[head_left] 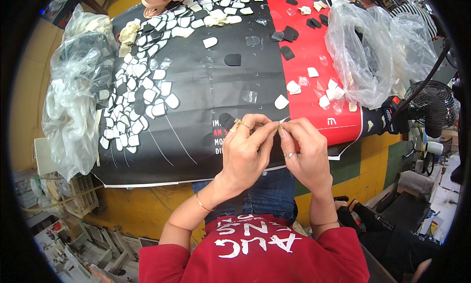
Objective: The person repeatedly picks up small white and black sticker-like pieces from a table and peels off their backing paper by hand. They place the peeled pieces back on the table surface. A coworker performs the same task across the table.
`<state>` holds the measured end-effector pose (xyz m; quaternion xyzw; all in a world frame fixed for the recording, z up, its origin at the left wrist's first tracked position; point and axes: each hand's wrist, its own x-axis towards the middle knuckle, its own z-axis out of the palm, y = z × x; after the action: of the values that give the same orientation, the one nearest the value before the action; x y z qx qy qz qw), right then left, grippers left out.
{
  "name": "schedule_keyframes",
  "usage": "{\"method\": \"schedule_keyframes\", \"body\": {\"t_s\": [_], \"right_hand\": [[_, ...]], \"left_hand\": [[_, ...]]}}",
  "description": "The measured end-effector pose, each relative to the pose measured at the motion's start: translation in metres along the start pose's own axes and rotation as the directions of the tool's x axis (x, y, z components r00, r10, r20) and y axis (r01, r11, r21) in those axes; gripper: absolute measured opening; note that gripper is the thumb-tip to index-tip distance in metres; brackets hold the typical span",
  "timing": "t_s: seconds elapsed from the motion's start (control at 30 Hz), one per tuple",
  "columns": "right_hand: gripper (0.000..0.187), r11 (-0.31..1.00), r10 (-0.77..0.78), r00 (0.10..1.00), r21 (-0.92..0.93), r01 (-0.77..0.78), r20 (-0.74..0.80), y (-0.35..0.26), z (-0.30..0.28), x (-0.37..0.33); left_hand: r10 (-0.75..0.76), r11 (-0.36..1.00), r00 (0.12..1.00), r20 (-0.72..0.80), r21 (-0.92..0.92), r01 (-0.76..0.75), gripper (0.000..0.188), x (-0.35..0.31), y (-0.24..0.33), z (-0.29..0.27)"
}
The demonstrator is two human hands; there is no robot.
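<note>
My left hand and my right hand meet over the near edge of the black and red sheet. Both are closed in a pinch, fingertips touching. A thin pale sliver shows at the fingertips; what they grip is too small to make out. Beside my left fingers is a dark rounded piece, partly covered by the hand; whether it is held or lying there I cannot tell. Just beyond my hands lies a white rounded piece with a dark edge. A small clear film piece rests to its left.
Many white and black rounded pieces are heaped at the left and far side. Clear plastic bags stand at the left and right. Black pieces and white pieces lie on the red part. A black fan stands at the right.
</note>
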<state>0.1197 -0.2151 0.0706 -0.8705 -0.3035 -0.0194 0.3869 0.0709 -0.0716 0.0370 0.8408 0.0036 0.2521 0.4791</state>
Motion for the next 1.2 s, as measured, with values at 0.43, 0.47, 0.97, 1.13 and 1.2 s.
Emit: {"method": "schedule_keyframes", "body": {"t_s": [0.43, 0.47, 0.97, 1.13, 1.2], "right_hand": [[0.008, 0.977, 0.093, 0.996, 0.193, -0.089, -0.012, 0.007, 0.005, 0.006], [0.009, 0.983, 0.073, 0.997, 0.171, -0.070, -0.015, 0.007, 0.006, 0.006], [0.010, 0.994, -0.077, 0.997, -0.076, 0.075, -0.027, 0.009, 0.011, 0.010], [0.008, 0.999, -0.040, 0.999, -0.032, 0.039, -0.026, 0.009, 0.011, 0.010], [0.008, 1.000, -0.027, 0.999, 0.004, 0.027, -0.026, 0.010, 0.012, 0.010]], "left_hand": [[-0.156, 0.979, 0.985, 0.078, -0.121, 0.165, 0.010, 0.012, -0.001, -0.006], [-0.134, 0.985, 0.989, 0.066, -0.105, 0.140, 0.010, 0.012, -0.002, -0.006], [-0.067, 0.998, 0.998, 0.017, 0.001, 0.067, 0.010, 0.011, -0.007, 0.000], [-0.128, 0.988, 0.991, 0.046, -0.084, 0.131, 0.009, 0.015, -0.007, -0.004], [-0.172, 0.977, 0.983, 0.063, -0.115, 0.178, 0.008, 0.017, -0.006, -0.006]]}}
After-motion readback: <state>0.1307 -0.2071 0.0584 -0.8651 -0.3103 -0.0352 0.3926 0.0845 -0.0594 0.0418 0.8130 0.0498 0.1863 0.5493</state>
